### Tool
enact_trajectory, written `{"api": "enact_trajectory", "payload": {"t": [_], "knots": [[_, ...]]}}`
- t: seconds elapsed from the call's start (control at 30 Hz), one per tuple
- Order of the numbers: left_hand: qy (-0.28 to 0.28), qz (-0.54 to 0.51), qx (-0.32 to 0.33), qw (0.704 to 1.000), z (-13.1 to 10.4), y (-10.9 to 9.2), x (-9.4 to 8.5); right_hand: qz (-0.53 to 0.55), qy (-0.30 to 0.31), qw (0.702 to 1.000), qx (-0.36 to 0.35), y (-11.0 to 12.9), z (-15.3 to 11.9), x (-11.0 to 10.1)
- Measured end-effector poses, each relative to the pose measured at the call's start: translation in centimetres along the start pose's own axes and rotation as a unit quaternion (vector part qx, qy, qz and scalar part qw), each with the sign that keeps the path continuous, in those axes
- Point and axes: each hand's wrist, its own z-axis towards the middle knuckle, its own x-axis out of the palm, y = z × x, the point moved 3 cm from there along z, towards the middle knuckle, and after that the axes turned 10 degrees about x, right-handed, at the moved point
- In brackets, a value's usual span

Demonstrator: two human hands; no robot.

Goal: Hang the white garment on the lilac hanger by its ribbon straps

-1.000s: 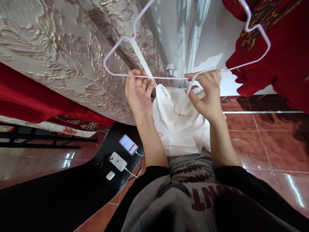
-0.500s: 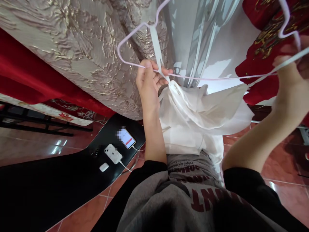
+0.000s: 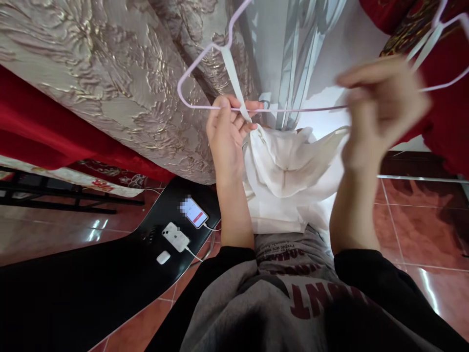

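My left hand [image 3: 227, 132] grips the bottom bar of a pale pink wire hanger [image 3: 293, 109], together with one white strap of a white garment [image 3: 289, 181]. The garment hangs bunched below the bar, between my forearms. My right hand [image 3: 377, 107] is blurred by motion, just left of the hanger's right shoulder. The other white strap [image 3: 421, 44] is looped over that shoulder, up and right of the hand. Whether the right hand's fingers hold anything cannot be made out.
A beige embroidered curtain [image 3: 110, 73] hangs at upper left, and a red embroidered cloth [image 3: 439, 132] at upper right. On a black table [image 3: 73, 293] at lower left lie two phones [image 3: 185, 226] on cables and a white earbud case [image 3: 163, 257]. The floor is glossy red tile [image 3: 421, 225].
My right hand swung out to the right with the second strap, then came back leftward; that strap now sits over the hanger's right end. My left hand stayed on the bar.
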Motion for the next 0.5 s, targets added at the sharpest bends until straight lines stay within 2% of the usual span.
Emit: {"api": "enact_trajectory", "payload": {"t": [0.1, 0.17, 0.23, 0.33, 0.43, 0.5], "knots": [[0.058, 0.026, -0.034, 0.997, -0.6, -0.4, -0.5, -0.071, 0.074, 0.995, -0.012, -1.2, -2.4, 3.6], [0.115, 0.068, -0.044, 0.99, -1.0, -1.2, -1.3, -0.127, 0.073, 0.989, 0.005, -2.2, -3.3, 4.6], [0.156, 0.118, -0.041, 0.98, -1.4, -2.5, -2.1, -0.142, 0.034, 0.989, 0.002, -2.7, -3.8, 4.4], [0.16, 0.166, -0.041, 0.972, -2.3, -4.7, -2.5, -0.126, 0.0, 0.992, -0.02, -2.6, -4.2, 3.7], [0.166, 0.199, -0.015, 0.966, -3.1, -6.9, -1.3, -0.1, -0.003, 0.995, -0.029, -2.3, -4.3, 3.5], [0.171, 0.175, 0.016, 0.969, -3.0, -8.1, 0.1, -0.092, -0.001, 0.995, -0.028, -2.2, -4.4, 3.6]]}}
